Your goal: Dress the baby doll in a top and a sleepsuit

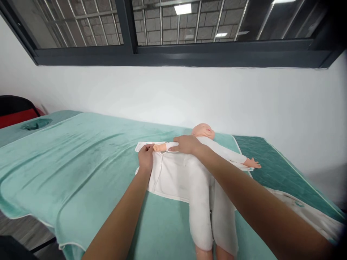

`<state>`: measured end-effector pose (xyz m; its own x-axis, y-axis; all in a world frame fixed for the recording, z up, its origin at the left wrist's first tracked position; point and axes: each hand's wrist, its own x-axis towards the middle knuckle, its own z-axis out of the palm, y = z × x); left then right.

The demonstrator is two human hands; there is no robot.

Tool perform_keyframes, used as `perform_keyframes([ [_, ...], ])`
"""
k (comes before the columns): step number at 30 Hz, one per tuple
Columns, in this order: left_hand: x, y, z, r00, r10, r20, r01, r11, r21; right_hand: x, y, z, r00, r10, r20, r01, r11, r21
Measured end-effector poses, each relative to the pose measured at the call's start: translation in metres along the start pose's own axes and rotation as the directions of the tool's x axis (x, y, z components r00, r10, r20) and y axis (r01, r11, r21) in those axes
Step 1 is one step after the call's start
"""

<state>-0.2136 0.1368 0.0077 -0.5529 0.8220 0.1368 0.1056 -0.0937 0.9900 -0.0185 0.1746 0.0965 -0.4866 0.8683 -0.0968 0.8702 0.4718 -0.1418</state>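
Fingers of the left hand (145, 157) pinch narrowly, their hold unclear, beside a pink plastic, white-clothed baby doll (200, 191) lying right of centre on mint-green plush fabric (89, 155); the right hand (187, 144) grips its white-sleeved arm (171, 145).

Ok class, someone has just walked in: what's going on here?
A person is handling a baby doll dressed in white, which lies face up on a green cover. The left hand is at the doll's small hand, and the right hand rests on the sleeve of that same arm. An opened white garment is spread beside the doll, under that outstretched arm. The doll's other arm lies out to the right, untouched by either hand.
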Motion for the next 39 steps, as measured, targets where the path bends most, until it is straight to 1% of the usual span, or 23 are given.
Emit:
perform_keyframes([
  [4, -0.006, 0.001, 0.001, 0.999, 0.044, -0.028, -0.043, 0.999, 0.015, 0.001, 0.0, 0.005, 0.999, 0.035, 0.0, -0.035, 0.999, -0.038],
  [7, -0.015, 0.003, 0.004, 0.993, 0.119, 0.02, -0.119, 0.992, 0.032, 0.005, -0.002, 0.011, 0.998, 0.06, -0.022, -0.061, 0.996, -0.066],
  [9, -0.022, 0.004, 0.007, 0.978, 0.192, 0.084, -0.197, 0.979, 0.06, 0.008, -0.005, 0.015, 0.997, 0.073, -0.037, -0.076, 0.994, -0.079],
  [11, -0.027, 0.005, 0.009, 0.942, 0.273, 0.197, -0.3, 0.947, 0.119, 0.011, -0.008, 0.019, 0.995, 0.087, -0.055, -0.092, 0.992, -0.088],
  [13, -0.03, 0.005, 0.011, 0.879, 0.336, 0.339, -0.414, 0.89, 0.192, 0.013, -0.012, 0.023, 0.992, 0.099, -0.077, -0.106, 0.99, -0.092],
  [15, -0.03, 0.005, 0.011, 0.826, 0.363, 0.432, -0.496, 0.831, 0.252, 0.015, -0.015, 0.026, 0.989, 0.102, -0.104, -0.112, 0.99, -0.088],
  [16, -0.029, 0.004, 0.01, 0.819, 0.375, 0.434, -0.518, 0.809, 0.279, 0.015, -0.016, 0.027, 0.988, 0.099, -0.119, -0.109, 0.991, -0.082],
  [17, -0.028, 0.003, 0.01, 0.83, 0.386, 0.403, -0.521, 0.796, 0.309, 0.015, -0.016, 0.026, 0.987, 0.091, -0.134, -0.102, 0.992, -0.074],
  [20, -0.021, -0.001, 0.008, 0.895, 0.388, 0.219, -0.445, 0.774, 0.45, 0.007, -0.014, 0.016, 0.982, 0.054, -0.184, -0.063, 0.997, -0.048],
  [22, -0.018, -0.004, 0.009, 0.918, 0.37, 0.142, -0.38, 0.721, 0.579, -0.007, -0.007, 0.005, 0.964, 0.034, -0.265, -0.033, 0.999, 0.008],
  [23, -0.017, -0.004, 0.009, 0.923, 0.36, 0.134, -0.358, 0.682, 0.638, -0.016, 0.0, 0.0, 0.94, 0.04, -0.339, -0.019, 0.998, 0.064],
  [24, -0.017, -0.005, 0.01, 0.926, 0.353, 0.136, -0.345, 0.642, 0.685, -0.026, 0.008, -0.004, 0.9, 0.065, -0.432, 0.002, 0.988, 0.152],
  [25, -0.017, -0.005, 0.011, 0.927, 0.349, 0.139, -0.337, 0.607, 0.72, -0.038, 0.019, -0.005, 0.836, 0.12, -0.535, 0.025, 0.966, 0.256],
  [26, -0.018, -0.005, 0.012, 0.928, 0.347, 0.138, -0.328, 0.581, 0.745, -0.051, 0.031, -0.003, 0.768, 0.197, -0.609, 0.035, 0.937, 0.347],
  [27, -0.019, -0.004, 0.012, 0.93, 0.343, 0.132, -0.315, 0.561, 0.765, -0.063, 0.044, 0.002, 0.709, 0.28, -0.648, 0.036, 0.902, 0.429],
  [29, -0.021, -0.002, 0.013, 0.938, 0.328, 0.109, -0.281, 0.537, 0.795, -0.087, 0.071, 0.018, 0.548, 0.518, -0.656, -0.048, 0.803, 0.594],
  [30, -0.022, -0.001, 0.014, 0.943, 0.317, 0.098, -0.263, 0.531, 0.806, -0.097, 0.084, 0.028, 0.461, 0.613, -0.642, -0.11, 0.757, 0.644],
  [31, -0.023, 0.001, 0.014, 0.948, 0.306, 0.09, -0.247, 0.527, 0.813, -0.106, 0.096, 0.039, 0.391, 0.683, -0.617, -0.172, 0.713, 0.68],
  [32, -0.023, 0.002, 0.014, 0.951, 0.296, 0.085, -0.237, 0.525, 0.817, -0.113, 0.105, 0.048, 0.375, 0.73, -0.571, -0.238, 0.671, 0.702],
  [34, -0.024, 0.003, 0.013, 0.956, 0.281, 0.089, -0.232, 0.527, 0.818, -0.121, 0.118, 0.06, 0.432, 0.769, -0.471, -0.344, 0.624, 0.702],
  [36, -0.024, 0.004, 0.012, 0.954, 0.276, 0.118, -0.255, 0.535, 0.806, -0.124, 0.122, 0.064, 0.501, 0.769, -0.398, -0.412, 0.616, 0.671],
  [37, -0.025, 0.004, 0.011, 0.95, 0.28, 0.14, -0.276, 0.54, 0.795, -0.124, 0.122, 0.063, 0.522, 0.764, -0.379, -0.433, 0.62, 0.655],
  [39, -0.027, 0.004, 0.01, 0.936, 0.305, 0.175, -0.323, 0.547, 0.773, -0.123, 0.121, 0.062, 0.545, 0.761, -0.353, -0.456, 0.622, 0.636],
])
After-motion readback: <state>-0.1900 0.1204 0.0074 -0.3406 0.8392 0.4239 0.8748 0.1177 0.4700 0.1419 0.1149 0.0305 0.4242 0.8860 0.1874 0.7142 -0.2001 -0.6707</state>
